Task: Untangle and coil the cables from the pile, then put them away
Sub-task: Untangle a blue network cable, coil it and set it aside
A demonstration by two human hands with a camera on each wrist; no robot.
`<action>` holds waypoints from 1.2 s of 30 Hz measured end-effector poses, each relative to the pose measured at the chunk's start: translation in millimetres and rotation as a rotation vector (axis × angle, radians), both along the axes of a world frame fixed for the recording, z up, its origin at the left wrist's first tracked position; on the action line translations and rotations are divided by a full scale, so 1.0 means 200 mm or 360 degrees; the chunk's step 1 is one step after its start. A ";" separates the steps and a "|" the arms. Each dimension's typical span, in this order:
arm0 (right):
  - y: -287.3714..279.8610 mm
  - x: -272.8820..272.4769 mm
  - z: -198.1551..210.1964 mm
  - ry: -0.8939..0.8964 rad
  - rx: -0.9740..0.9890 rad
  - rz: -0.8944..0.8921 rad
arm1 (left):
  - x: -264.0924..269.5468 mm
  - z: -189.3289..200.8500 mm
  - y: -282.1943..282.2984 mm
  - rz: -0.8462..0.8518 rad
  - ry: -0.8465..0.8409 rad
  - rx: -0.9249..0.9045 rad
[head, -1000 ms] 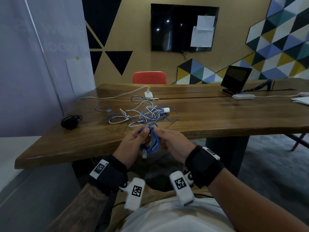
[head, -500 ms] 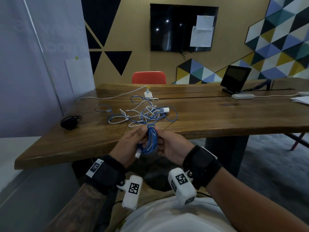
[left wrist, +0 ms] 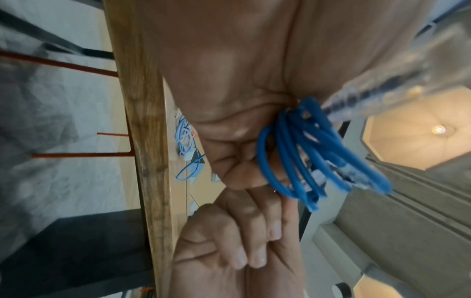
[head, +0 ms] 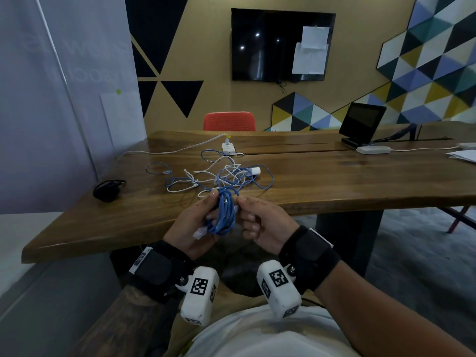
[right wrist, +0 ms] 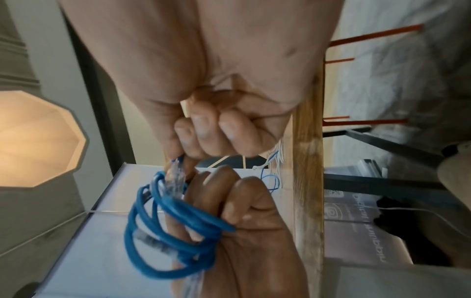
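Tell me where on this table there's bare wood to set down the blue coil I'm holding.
Bare wood lies right of the cable pile, between it and the white box, and along the near edge of the table between the black pouch and your left hand. It is crowded mid-table, from the pile back to the power strip.

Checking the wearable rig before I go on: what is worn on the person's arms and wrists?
Each wrist carries a wide black strap: left wrist strap, right wrist strap, each with a small white label. A white boxy camera pod hangs under each, left pod and right pod, printed with black square-pattern markers. Both forearms are bare, no sleeves; the left forearm shows dark tattoo patterning.
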State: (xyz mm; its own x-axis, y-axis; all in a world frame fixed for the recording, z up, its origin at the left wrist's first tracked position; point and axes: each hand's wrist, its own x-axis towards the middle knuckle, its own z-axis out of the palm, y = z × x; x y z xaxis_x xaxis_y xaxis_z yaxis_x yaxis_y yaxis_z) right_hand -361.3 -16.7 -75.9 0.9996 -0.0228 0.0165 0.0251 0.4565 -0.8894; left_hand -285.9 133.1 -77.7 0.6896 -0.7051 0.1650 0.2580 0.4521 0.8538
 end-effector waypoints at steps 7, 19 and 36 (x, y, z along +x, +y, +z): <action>0.02 -0.01 -0.03 0.0177 0.0023 0.0074 | 0.02 -0.05 -0.03 0.0288 -0.0566 0.0143; 0.01 -0.01 -0.01 0.0142 -0.0248 0.0101 | 0.06 -0.09 -0.03 0.0845 -0.1461 0.0500; 0.00 0.00 0.00 -0.0001 -0.1508 -0.0139 | 0.14 -0.23 -0.05 0.1125 -0.1642 0.0689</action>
